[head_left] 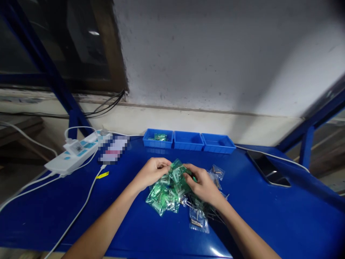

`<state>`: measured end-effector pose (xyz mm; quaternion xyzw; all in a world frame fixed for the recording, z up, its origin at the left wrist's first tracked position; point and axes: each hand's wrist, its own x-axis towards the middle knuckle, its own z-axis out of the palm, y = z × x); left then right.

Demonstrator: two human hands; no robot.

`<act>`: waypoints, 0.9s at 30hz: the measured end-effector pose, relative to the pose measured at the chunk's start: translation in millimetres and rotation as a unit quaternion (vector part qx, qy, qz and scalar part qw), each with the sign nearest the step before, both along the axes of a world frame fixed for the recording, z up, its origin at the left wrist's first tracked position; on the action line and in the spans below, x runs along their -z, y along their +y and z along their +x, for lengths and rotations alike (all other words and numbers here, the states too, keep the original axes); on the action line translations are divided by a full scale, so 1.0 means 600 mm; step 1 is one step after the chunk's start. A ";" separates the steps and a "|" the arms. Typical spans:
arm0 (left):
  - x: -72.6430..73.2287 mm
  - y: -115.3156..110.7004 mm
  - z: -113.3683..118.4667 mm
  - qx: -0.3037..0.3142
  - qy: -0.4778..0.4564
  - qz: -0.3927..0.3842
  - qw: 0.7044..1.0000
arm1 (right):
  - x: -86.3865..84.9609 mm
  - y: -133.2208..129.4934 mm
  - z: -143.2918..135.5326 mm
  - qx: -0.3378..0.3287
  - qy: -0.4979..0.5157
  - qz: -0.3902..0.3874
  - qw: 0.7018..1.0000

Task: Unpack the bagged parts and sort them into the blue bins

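Observation:
A heap of small green plastic packets [161, 199] lies on the blue table, with pale pieces inside them. Pinched at its left edge by my left hand [154, 173] is one green packet [176, 172], raised over the heap. My right hand [203, 183] has its fingers curled at the right side of the same packets; its fingertips touch the green plastic. Beneath and beside my right hand lie clear packets [198, 220] holding metal-looking pieces, partly hidden by the hand. Another clear packet [217, 172] shows beyond it.
Along the back stand three blue bins: the left bin [158, 144] contains green packets, beside the middle bin [188, 146] and right bin [218, 149]. A white power strip [67, 160] with cables is at left, near a yellow tag [102, 175]. A dark phone [266, 169] lies right.

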<state>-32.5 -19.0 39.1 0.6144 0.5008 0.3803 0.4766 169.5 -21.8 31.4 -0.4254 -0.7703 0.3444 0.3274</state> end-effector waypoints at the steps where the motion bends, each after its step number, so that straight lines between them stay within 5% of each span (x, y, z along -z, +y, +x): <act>1: -0.001 0.000 -0.001 0.001 0.006 -0.002 1.000 | 0.000 0.000 0.000 0.000 -0.003 0.000 1.000; 13: -0.005 -0.005 0.007 0.010 0.009 0.015 1.000 | -0.006 -0.002 0.001 -0.018 -0.035 0.029 0.999; 27: -0.001 -0.006 0.007 0.022 -0.015 -0.021 0.999 | 0.004 0.007 -0.001 0.019 0.136 -0.152 0.979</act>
